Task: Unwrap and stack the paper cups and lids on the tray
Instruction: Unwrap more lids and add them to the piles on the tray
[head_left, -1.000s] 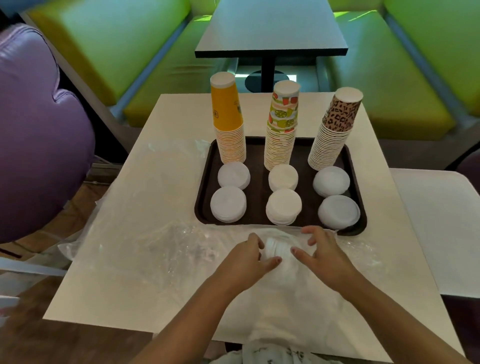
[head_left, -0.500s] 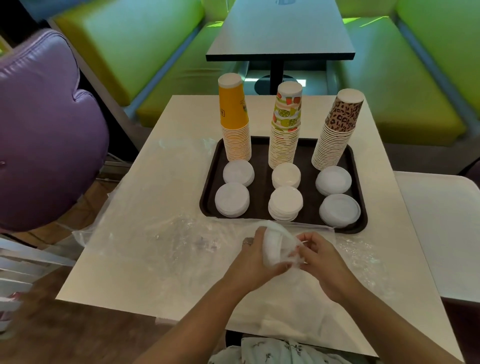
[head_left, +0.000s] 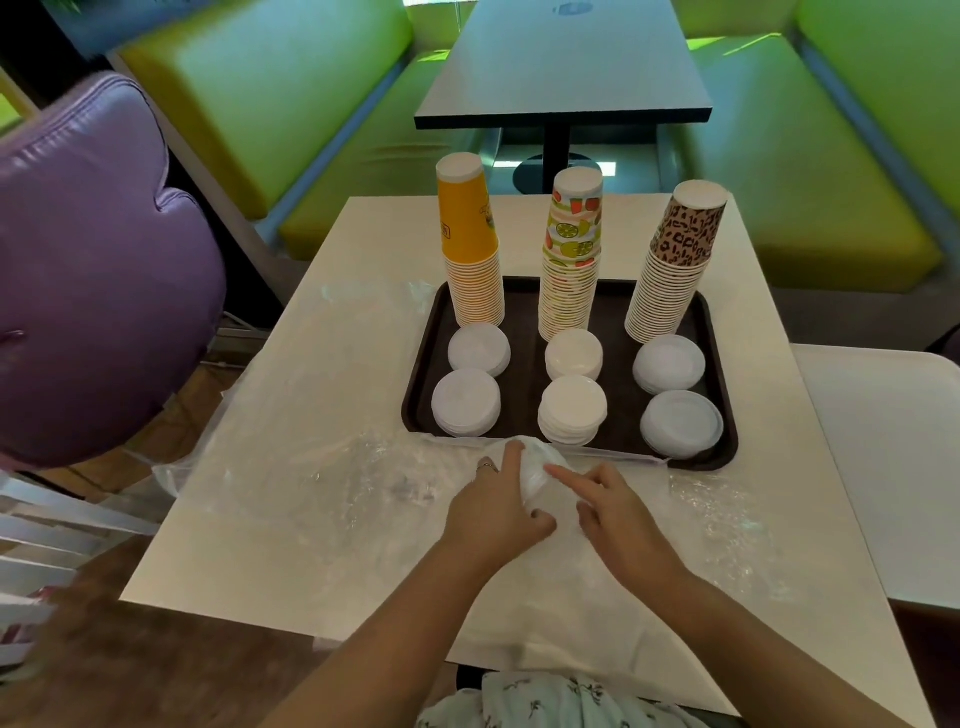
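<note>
A dark brown tray (head_left: 524, 358) carries three upside-down cup stacks: yellow (head_left: 470, 249), fruit-patterned (head_left: 570, 260) and leopard-patterned (head_left: 672, 265). In front of them lie several short piles of white lids (head_left: 571, 410). Just before the tray's near edge, my left hand (head_left: 496, 506) grips a small stack of white lids (head_left: 535, 467), held on edge. My right hand (head_left: 618, 512) is beside it, its forefinger stretched out and touching the stack, the other fingers loosely curled.
Clear plastic wrap (head_left: 332, 467) covers much of the white table (head_left: 753, 312) left of and under my hands. A purple chair (head_left: 93, 270) stands at left, another white table (head_left: 893, 457) at right, green benches and a dark table (head_left: 566, 67) behind.
The lid stack came up off the plastic into my left hand and moved toward the tray. My right hand let go of its hold and now only touches it with a forefinger.
</note>
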